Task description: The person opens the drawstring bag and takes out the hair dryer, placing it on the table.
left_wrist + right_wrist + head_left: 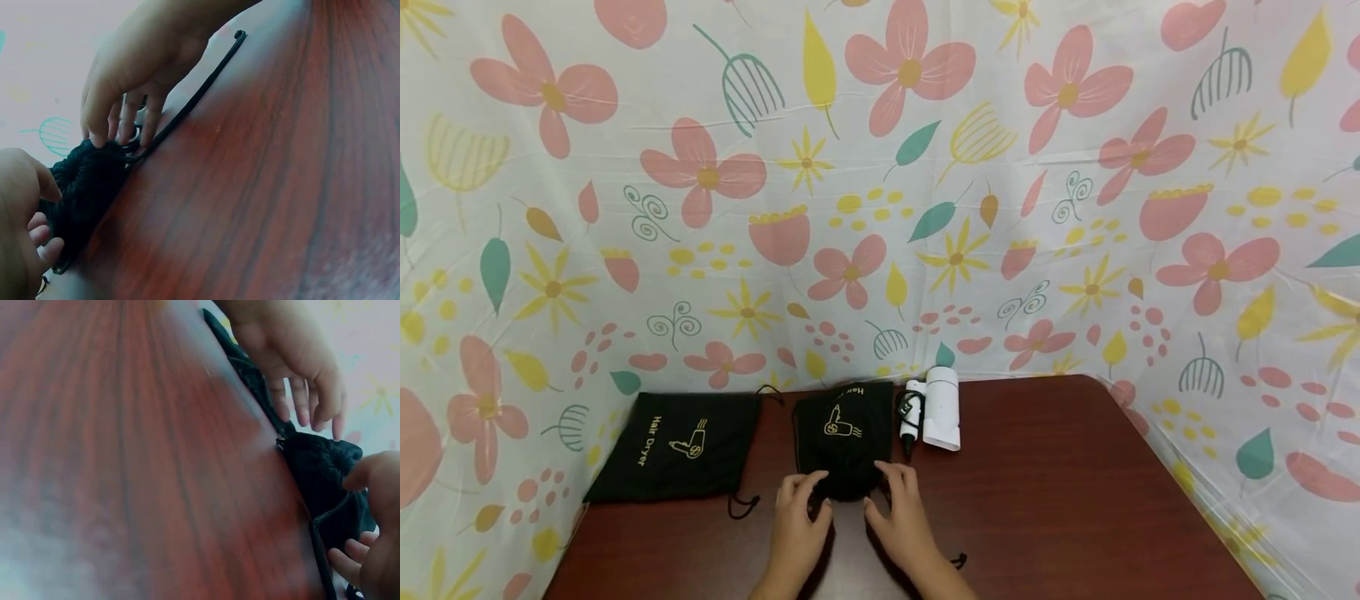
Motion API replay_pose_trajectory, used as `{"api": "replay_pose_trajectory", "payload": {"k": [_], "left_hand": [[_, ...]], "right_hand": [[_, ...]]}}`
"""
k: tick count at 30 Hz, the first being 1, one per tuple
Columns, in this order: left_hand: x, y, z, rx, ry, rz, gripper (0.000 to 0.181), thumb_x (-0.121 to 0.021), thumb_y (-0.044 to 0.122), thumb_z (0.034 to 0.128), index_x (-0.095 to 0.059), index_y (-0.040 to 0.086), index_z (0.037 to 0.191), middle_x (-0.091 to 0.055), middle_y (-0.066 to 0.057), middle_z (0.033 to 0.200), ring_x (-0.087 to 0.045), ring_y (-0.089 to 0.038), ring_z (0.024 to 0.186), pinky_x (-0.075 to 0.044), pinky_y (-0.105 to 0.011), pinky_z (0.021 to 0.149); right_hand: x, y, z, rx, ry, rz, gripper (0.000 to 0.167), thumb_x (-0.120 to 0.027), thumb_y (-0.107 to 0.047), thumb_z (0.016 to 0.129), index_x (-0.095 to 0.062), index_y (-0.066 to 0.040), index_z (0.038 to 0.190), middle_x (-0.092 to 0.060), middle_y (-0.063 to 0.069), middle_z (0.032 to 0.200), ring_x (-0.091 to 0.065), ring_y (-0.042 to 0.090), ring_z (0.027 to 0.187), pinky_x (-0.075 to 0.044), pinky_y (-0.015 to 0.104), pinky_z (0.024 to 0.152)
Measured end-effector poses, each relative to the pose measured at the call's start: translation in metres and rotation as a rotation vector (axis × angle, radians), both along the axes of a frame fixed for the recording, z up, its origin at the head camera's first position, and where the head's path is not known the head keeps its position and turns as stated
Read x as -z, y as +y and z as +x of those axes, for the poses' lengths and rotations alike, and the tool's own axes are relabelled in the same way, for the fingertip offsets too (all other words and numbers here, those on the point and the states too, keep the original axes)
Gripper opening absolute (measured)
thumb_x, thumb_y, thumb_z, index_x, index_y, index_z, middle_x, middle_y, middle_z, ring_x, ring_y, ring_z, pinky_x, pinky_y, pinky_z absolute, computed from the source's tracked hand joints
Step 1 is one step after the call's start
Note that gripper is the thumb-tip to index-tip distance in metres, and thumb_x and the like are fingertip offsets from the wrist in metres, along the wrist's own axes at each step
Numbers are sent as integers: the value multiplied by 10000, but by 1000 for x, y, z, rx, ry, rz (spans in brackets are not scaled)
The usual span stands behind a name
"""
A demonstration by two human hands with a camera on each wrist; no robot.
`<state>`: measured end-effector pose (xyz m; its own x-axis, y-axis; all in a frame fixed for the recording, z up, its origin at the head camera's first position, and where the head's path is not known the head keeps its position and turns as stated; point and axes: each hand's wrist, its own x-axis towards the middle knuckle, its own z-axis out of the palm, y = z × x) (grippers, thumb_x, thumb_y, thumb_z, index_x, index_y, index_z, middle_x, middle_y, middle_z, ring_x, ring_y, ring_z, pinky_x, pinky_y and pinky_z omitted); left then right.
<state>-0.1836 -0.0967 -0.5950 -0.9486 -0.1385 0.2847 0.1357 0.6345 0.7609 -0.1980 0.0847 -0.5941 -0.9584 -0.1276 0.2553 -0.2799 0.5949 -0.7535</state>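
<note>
A reddish-brown counter (1060, 492) stood before a flowered curtain (865, 208). On it, between a flat pouch (677, 475) and a white device (942, 408), lay a black, gold-printed drawstring pouch (850, 450), its long axis running away from me, puckered end nearest. My left hand (797, 525) and right hand (906, 521) flanked that end, fingers loosely curved, unclosed.

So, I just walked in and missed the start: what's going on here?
On the table, a person's left hand and right hand flank the gathered end of a black pouch. A flat pouch labelled Hair Dryer lies to its left; what looks like a white hair dryer lies to its right.
</note>
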Motion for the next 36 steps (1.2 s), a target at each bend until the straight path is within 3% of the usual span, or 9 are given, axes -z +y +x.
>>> {"api": "replay_pose_trajectory", "payload": {"k": [2, 5, 12, 20, 29, 36], "left_hand": [[0, 0, 0, -11, -31, 11, 414, -750, 63, 864, -673, 187, 1251, -573, -2, 1064, -529, -130, 930, -474, -248, 737], [0, 2, 0, -4, -70, 32, 422, -739, 81, 879, -655, 197, 1276, -590, 3, 1054, -562, -128, 935, -502, -225, 733], [3, 8, 1, -43, -94, 45, 500, -724, 89, 878, -609, 200, 1352, -576, -99, 1162, -565, -179, 951, -490, -271, 737], [4, 12, -1, -54, -113, 53, 539, -737, 99, 862, -580, 206, 1366, -598, -124, 1200, -585, -202, 997, -488, -313, 742], [11, 15, -13, -50, -61, 169, 401, -778, 100, 848, -638, 197, 1211, -618, -72, 1151, -618, -177, 1015, -542, -275, 802], [12, 19, -17, -68, -23, 170, 365, -790, 92, 833, -638, 207, 1145, -611, -25, 1094, -602, -151, 973, -521, -245, 773]], "right_hand": [[2, 1, 0, 24, -11, -25, 489, -731, -137, 916, -534, -103, 1362, -511, 112, 1235, -615, 221, 1038, -568, 327, 826], [4, 1, -2, -1, -42, -54, 432, -721, -148, 923, -551, -111, 1318, -581, 79, 1171, -636, 190, 1000, -564, 271, 811], [7, 3, -7, -140, -125, -151, 429, -670, -196, 974, -512, -153, 1370, -658, 115, 1254, -671, 166, 976, -560, 221, 765], [9, 0, -8, -171, -110, -148, 463, -663, -224, 983, -512, -187, 1418, -677, 107, 1205, -664, 126, 961, -552, 219, 761], [11, -13, -12, -97, -92, -221, 359, -714, -157, 930, -580, -140, 1262, -698, 61, 991, -633, 81, 868, -531, 202, 718], [10, -25, -16, 25, -124, -248, 308, -754, -142, 894, -579, -127, 1146, -622, 45, 899, -568, 37, 759, -497, 182, 670]]}}
